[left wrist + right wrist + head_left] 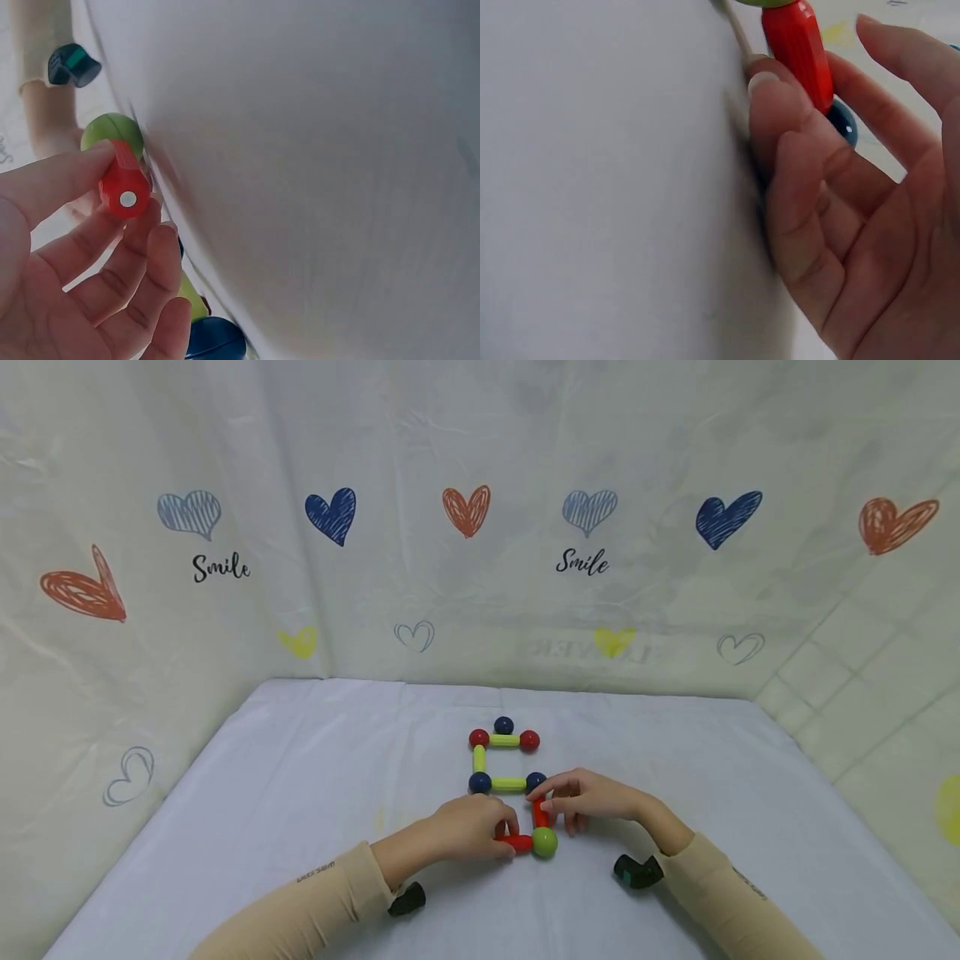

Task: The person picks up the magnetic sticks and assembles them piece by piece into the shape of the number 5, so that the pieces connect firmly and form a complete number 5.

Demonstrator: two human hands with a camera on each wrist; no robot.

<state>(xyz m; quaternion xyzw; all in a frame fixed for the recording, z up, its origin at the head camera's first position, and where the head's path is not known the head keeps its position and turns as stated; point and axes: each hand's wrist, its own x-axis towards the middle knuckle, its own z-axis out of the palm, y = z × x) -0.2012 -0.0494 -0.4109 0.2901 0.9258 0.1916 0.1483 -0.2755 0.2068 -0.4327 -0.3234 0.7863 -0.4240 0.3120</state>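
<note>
My left hand (474, 828) pinches a red magnetic rod (126, 187) between thumb and fingers, its round silver end facing the left wrist camera. At its other end the rod meets a green ball (544, 842). From that ball a second red rod (799, 52) runs up to a blue ball (536, 782). Beside this second rod is my right hand (592, 795), fingers loosely bent and the thumb apart from the rod in the right wrist view. Yellow-green rods (508, 784) join the blue ball to another blue ball (480, 782) and on to a red ball (478, 739).
At the figure's far end are another red ball (529, 741) and a blue ball (504, 725). Dark wrist cameras (637, 871) sit by both forearms. A white cloth covers the table (300, 777), and a heart-printed curtain (465, 593) hangs behind it.
</note>
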